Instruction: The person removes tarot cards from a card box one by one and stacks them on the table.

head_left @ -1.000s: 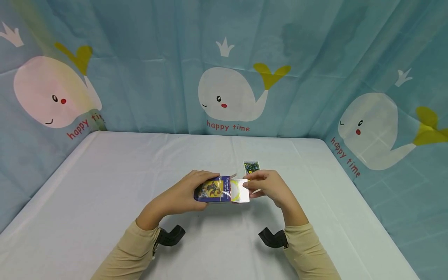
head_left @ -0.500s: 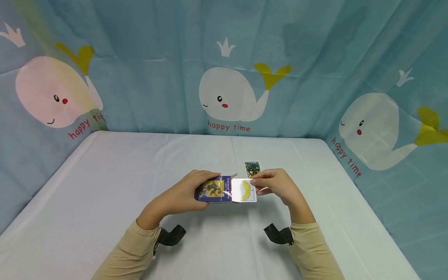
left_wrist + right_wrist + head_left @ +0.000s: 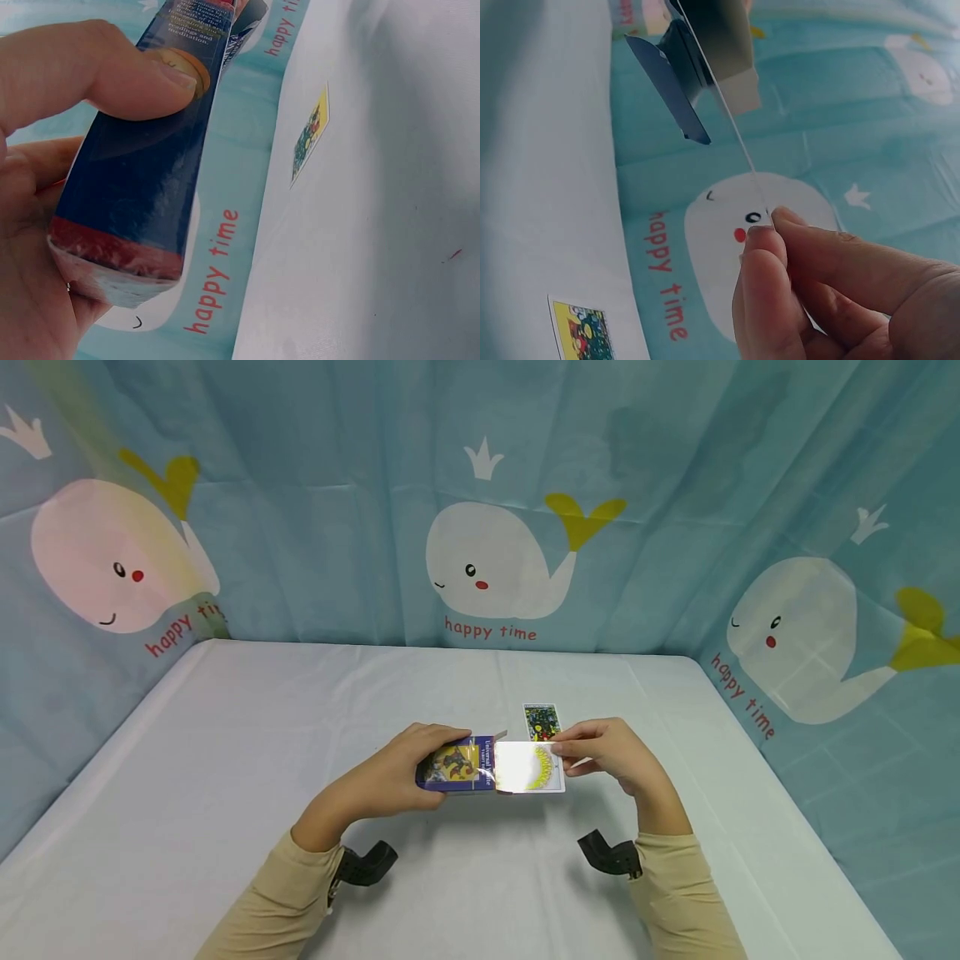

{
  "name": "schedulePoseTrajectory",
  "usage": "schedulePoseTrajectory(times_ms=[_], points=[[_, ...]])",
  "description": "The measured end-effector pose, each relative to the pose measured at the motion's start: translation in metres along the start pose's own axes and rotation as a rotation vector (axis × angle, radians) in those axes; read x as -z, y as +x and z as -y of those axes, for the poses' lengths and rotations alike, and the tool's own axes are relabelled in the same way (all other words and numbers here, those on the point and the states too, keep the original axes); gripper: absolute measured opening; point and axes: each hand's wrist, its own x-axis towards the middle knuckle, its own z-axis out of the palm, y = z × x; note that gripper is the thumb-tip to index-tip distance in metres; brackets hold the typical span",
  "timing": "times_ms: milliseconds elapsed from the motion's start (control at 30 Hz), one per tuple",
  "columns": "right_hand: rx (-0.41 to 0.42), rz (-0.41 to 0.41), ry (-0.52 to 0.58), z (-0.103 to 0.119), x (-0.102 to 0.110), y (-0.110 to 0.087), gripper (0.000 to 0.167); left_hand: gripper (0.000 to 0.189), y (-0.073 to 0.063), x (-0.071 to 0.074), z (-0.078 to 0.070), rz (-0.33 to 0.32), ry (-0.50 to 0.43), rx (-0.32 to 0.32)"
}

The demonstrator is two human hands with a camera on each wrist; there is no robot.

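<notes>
My left hand (image 3: 401,774) grips a blue tarot card box (image 3: 457,765) above the table, its thumb across one side of the box in the left wrist view. The box's opened end faces right. Out of that end sticks a white tarot card (image 3: 525,768) with a yellow wreath-like print, part of it bright with glare. Thumb and fingers of my right hand (image 3: 618,758) pinch the card's outer edge. In the right wrist view the card (image 3: 731,120) appears edge-on, beside an open box flap (image 3: 667,86). How much card is still inside is hidden.
Another colourful tarot card (image 3: 542,721) lies on the white table (image 3: 300,693) just beyond the right hand. A blue curtain (image 3: 337,527) with whale prints hangs behind the table and along both sides.
My right hand has moved to the right, drawing the card farther out of the box. The left hand and box have stayed nearly still.
</notes>
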Motion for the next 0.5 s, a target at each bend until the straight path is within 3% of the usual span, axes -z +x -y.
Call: schedulePoseTrajectory(times_ms=[500], points=[[0.000, 0.007, -0.001, 0.0003, 0.0087, -0.0028, 0.032, 0.079, 0.0003, 0.0008, -0.0013, 0.002, 0.005, 0.010]])
